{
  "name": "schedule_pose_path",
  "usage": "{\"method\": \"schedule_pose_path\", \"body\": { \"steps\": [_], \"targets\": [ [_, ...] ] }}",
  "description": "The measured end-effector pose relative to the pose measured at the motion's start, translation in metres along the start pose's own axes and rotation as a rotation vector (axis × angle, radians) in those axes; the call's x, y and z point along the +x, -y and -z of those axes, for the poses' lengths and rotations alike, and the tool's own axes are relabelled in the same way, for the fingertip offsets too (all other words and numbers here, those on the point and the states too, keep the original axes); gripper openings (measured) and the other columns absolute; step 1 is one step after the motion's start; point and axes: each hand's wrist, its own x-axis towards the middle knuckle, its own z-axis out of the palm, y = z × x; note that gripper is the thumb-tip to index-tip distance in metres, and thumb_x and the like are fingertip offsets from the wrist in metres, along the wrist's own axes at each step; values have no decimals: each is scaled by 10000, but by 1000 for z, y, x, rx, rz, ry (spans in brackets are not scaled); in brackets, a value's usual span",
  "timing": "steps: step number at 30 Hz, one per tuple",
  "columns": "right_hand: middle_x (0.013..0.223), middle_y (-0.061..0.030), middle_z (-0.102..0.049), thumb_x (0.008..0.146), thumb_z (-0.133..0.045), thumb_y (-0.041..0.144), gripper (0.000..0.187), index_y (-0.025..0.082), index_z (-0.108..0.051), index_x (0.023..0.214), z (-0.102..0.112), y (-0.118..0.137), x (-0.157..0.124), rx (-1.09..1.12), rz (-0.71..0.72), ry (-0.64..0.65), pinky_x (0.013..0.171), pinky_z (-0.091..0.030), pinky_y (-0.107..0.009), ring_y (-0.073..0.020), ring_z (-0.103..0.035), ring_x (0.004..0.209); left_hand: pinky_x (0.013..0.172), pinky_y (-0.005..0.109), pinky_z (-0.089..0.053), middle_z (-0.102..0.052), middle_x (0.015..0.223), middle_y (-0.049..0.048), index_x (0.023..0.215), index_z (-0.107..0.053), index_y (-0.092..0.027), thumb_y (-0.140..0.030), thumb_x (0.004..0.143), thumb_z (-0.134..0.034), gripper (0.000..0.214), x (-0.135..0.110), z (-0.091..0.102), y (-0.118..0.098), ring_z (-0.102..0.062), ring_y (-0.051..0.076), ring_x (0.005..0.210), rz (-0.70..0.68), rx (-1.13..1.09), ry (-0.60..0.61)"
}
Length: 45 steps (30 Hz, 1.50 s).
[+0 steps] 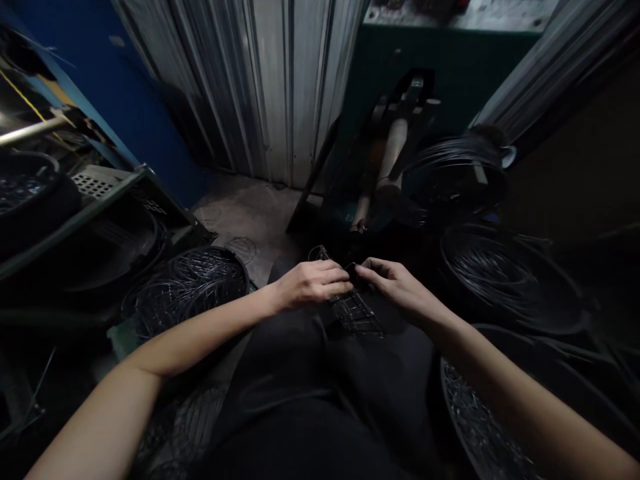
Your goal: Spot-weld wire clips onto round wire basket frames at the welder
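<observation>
A small black wire-mesh piece (356, 312) rests over my lap, tilted away from me. My left hand (309, 283) is closed on its upper edge, fingers curled over the wire. My right hand (395, 283) pinches the same edge from the right, fingertips almost touching those of the left. Whether the right fingers also hold a small dark part is too dim to tell. My dark trousers (320, 393) fill the lower middle.
A round tub of black wire pieces (193, 287) stands at my left. Coils of black wire (505, 273) lie at the right, with another round basket (475, 427) at lower right. Corrugated metal sheeting (280, 80) closes the back; a shelf frame (100, 193) is at left.
</observation>
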Motion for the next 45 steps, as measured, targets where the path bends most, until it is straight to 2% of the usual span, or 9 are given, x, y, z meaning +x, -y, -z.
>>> {"method": "schedule_pose_path", "body": {
  "steps": [2, 5, 13, 24, 31, 33, 39, 42, 45],
  "targets": [
    [629, 43, -457, 773, -551, 566, 400, 174, -524, 700, 0, -1, -1, -8, 11, -13, 535, -326, -217, -85, -396, 583, 704, 240, -542, -695, 895, 60, 911, -627, -131, -140, 903, -473, 154, 6, -2, 5, -638, 134, 819, -111, 75, 21],
    [625, 42, -453, 784, -530, 560, 393, 178, -516, 694, -2, -3, -3, -27, 16, -24, 541, -323, -224, -87, -387, 579, 634, 225, -517, -684, 874, 50, 887, -607, -144, -141, 897, -487, 120, 11, -1, 5, -622, 119, 757, -171, 141, 40],
    [673, 16, -523, 825, -479, 471, 316, 187, -543, 703, -13, -14, -6, -158, 21, -83, 592, -346, -240, -117, -450, 648, 627, 243, -491, -650, 782, 39, 809, -562, -134, -91, 861, -501, 90, 3, -14, -13, -601, 126, 702, -120, 228, 57],
    [653, 14, -535, 817, -479, 491, 335, 187, -537, 691, -28, -25, -24, -69, -58, -111, 574, -347, -233, -116, -450, 629, 654, 226, -531, -660, 740, 27, 753, -574, -140, -115, 833, -552, 86, -6, -20, -28, -620, 112, 680, -170, 175, -72],
    [670, 13, -557, 828, -475, 487, 334, 184, -559, 712, -39, -26, -35, -26, -88, -37, 568, -345, -229, -116, -469, 634, 603, 225, -510, -655, 748, 31, 860, -561, -148, -111, 857, -512, 62, -4, -4, -37, -587, 114, 651, -56, 16, 136],
    [671, 14, -560, 839, -469, 475, 329, 184, -564, 719, -43, -30, -39, -39, -93, -25, 583, -353, -233, -116, -476, 637, 582, 227, -503, -654, 733, 25, 867, -553, -152, -118, 845, -534, 45, -5, -2, -44, -574, 113, 621, -51, 13, 152],
    [693, 11, -581, 861, -450, 450, 310, 193, -560, 726, -54, -45, -48, -38, -144, -51, 623, -372, -244, -125, -499, 666, 612, 243, -531, -663, 765, 45, 849, -562, -161, -146, 808, -574, 45, -22, -19, -69, -624, 132, 676, -23, 51, 16],
    [721, -2, -604, 865, -441, 441, 307, 195, -565, 729, -58, -50, -50, -54, -166, -73, 649, -384, -257, -138, -519, 693, 605, 250, -537, -667, 778, 64, 844, -569, -147, -138, 812, -550, 39, -32, -29, -72, -636, 147, 698, -3, 37, -45],
    [755, -12, -627, 869, -437, 438, 301, 198, -579, 756, -61, -53, -51, -58, -176, -61, 663, -391, -265, -150, -541, 721, 612, 249, -532, -663, 778, 56, 827, -553, -158, -138, 825, -532, 30, -37, -33, -68, -625, 133, 692, -13, -14, -23]
  ]
}}
